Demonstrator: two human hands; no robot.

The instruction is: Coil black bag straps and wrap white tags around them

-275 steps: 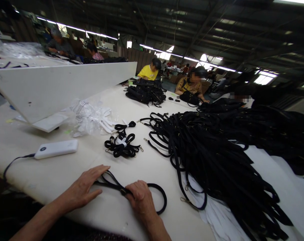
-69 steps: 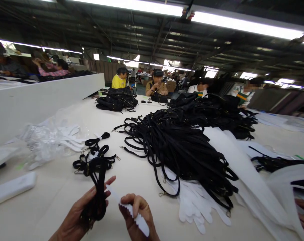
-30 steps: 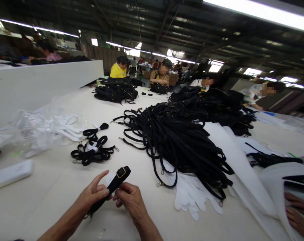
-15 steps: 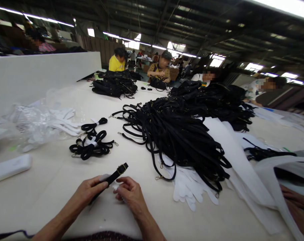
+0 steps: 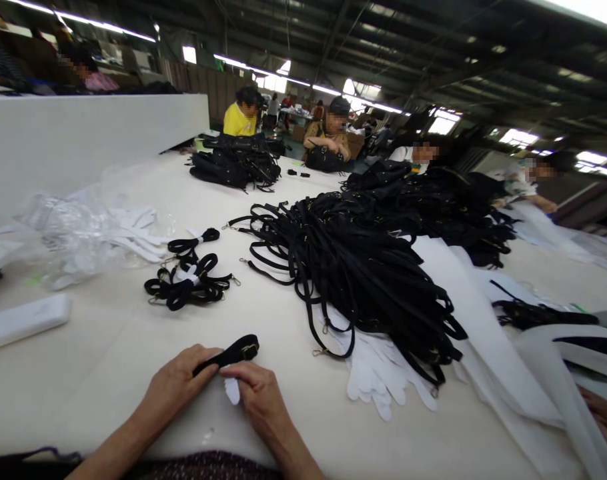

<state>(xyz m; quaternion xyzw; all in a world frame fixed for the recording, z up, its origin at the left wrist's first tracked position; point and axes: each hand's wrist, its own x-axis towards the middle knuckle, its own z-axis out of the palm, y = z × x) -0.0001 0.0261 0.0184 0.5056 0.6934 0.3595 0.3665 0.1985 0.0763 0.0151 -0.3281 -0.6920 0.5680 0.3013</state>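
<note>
My left hand [image 5: 181, 381] is closed around a folded black strap [image 5: 236, 351], whose looped end with a brass-coloured buckle sticks out toward the far right. Pinched in my right hand [image 5: 261, 393] is a small white paper strip [image 5: 232, 391], its rounded end hanging below the fingers. Both hands meet at the strap, just above the near part of the table. Beyond them lie several bundled black straps [image 5: 186, 283] with metal hooks, bound with white bands. To the right, a large heap of loose black straps [image 5: 368, 267] partly covers a fan of white strips [image 5: 378, 373].
Clear plastic bags [image 5: 73, 233] with white pieces lie at the left, near a white oblong object [image 5: 28, 320]. White sheets [image 5: 488, 333] run along the right. Black bags [image 5: 233, 163] are piled farther back, where several people sit. Another person's hand [image 5: 606, 413] shows at the right edge.
My right hand has closed in on the strap, drawing the white strip against it. The strap's buckle end has turned, showing its loop. The view has shifted slightly.
</note>
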